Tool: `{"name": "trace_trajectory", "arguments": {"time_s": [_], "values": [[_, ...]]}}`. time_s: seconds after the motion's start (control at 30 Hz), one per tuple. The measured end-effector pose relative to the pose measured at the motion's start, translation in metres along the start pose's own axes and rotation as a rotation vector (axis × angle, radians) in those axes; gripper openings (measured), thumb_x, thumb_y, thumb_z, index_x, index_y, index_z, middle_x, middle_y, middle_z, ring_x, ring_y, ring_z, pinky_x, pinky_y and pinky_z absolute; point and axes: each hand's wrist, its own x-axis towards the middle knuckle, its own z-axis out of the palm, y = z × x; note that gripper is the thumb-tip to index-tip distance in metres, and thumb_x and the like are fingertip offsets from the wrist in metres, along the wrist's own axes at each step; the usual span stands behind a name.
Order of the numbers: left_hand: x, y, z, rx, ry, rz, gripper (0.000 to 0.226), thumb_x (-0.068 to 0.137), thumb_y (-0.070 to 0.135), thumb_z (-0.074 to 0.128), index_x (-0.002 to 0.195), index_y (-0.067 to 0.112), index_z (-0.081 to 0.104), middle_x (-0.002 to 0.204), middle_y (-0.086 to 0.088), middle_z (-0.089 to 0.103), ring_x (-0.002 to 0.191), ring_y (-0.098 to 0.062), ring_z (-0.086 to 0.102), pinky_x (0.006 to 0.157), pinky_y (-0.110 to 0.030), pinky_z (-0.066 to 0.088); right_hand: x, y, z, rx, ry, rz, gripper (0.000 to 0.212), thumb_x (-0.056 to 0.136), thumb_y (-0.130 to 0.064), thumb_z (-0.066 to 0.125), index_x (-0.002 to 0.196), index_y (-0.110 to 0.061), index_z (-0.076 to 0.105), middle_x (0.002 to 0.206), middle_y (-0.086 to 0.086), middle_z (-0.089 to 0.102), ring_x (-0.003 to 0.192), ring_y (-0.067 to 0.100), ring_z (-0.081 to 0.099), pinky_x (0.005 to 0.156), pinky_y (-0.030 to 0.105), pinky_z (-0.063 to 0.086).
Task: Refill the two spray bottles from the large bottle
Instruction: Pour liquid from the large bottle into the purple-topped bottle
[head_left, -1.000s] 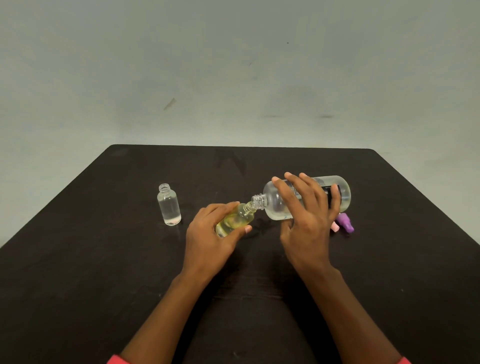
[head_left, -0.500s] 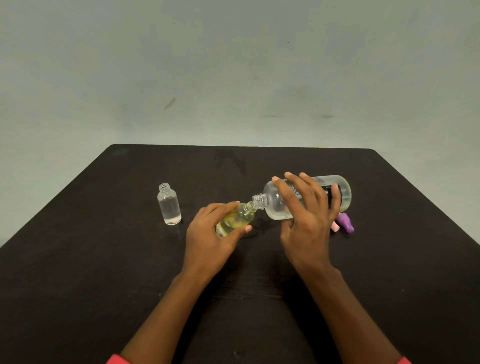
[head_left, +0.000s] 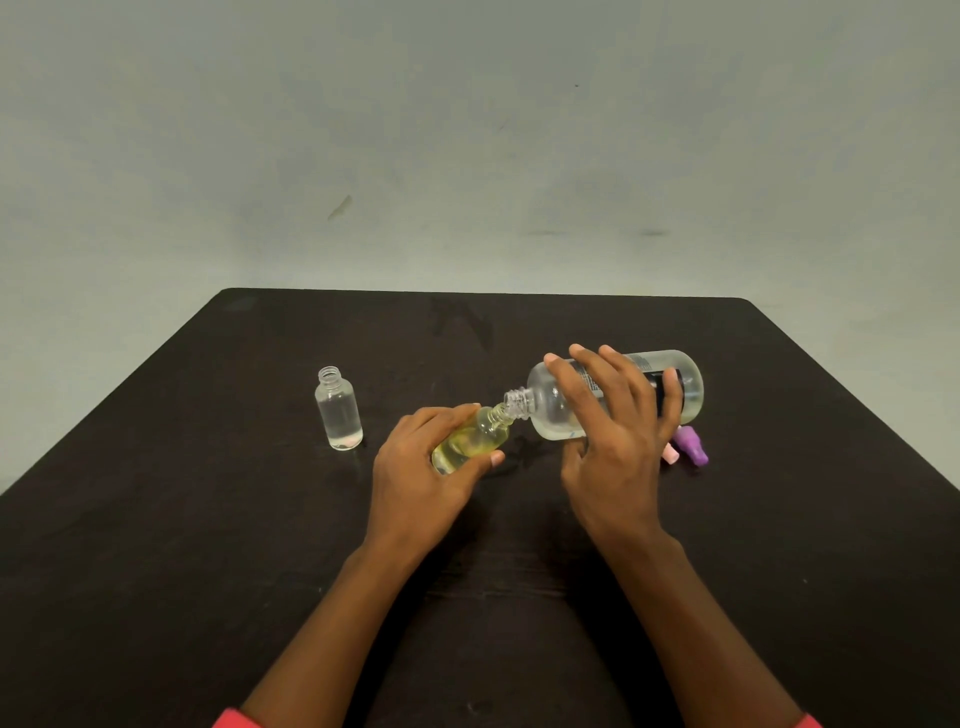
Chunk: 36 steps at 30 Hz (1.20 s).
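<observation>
1. In the head view, we are holding the large bottle (head_left: 613, 395) with our right hand (head_left: 618, 441), fingers wrapped over it, tipping it on its side above the dark table (head_left: 208, 519).
2. Our left hand (head_left: 421, 478) is gripping a small bottle (head_left: 470, 441) of yellowish liquid, tilted, its mouth touching the large bottle's neck.
3. A second small bottle (head_left: 337, 410) is standing open to the left, well apart.
4. A pink cap (head_left: 670, 453) and purple cap (head_left: 693, 449) are lying beside our right hand.

My bench (head_left: 208, 519) is dark, matt wood; the large bottle (head_left: 550, 415) I tip is clear, glossy plastic.
</observation>
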Motion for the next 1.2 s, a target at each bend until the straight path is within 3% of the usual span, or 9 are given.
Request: {"name": "trace_trajectory", "arguments": {"time_s": [0.37,0.63,0.9,1.2], "values": [[0.0005,-0.0007,0.0003,0.006,0.001,0.012,0.046,0.064,0.035,0.078,0.109,0.035,0.066,0.101,0.017,0.066,0.094,-0.005,0.059,0.084,-0.033,0.051,0.0000,0.0002,0.0000,0.002,0.000,-0.005,0.073,0.065,0.012,0.060,0.128,-0.024,0.056,0.130,0.000,0.058,0.129,0.019,0.043,0.117,0.046,0.005],[0.0006,-0.0017,0.0005,0.012,-0.001,0.012,0.046,0.064,0.036,0.078,0.109,0.034,0.067,0.101,0.017,0.066,0.095,-0.005,0.059,0.084,-0.033,0.051,0.0004,0.0001,-0.0002,-0.006,0.002,0.001,0.064,0.072,0.003,0.044,0.128,-0.025,0.056,0.130,0.000,0.058,0.129,0.019,0.043,0.117,0.046,0.006],[0.0002,-0.0008,-0.0003,0.005,-0.001,0.014,0.046,0.064,0.035,0.077,0.109,0.035,0.066,0.101,0.018,0.065,0.094,-0.004,0.058,0.085,-0.031,0.051,-0.0007,0.0006,0.0011,-0.007,0.012,-0.008,0.072,0.065,0.012,0.058,0.128,-0.024,0.057,0.130,0.000,0.058,0.129,0.019,0.043,0.116,0.047,0.007],[0.0004,-0.0022,0.0001,0.000,-0.007,0.005,0.047,0.064,0.034,0.078,0.110,0.034,0.067,0.101,0.016,0.066,0.096,-0.005,0.059,0.086,-0.034,0.051,-0.0007,0.0006,0.0012,0.005,0.008,-0.004,0.063,0.072,0.002,0.044,0.128,-0.025,0.055,0.130,0.000,0.058,0.129,0.019,0.043,0.117,0.047,0.006]]}}
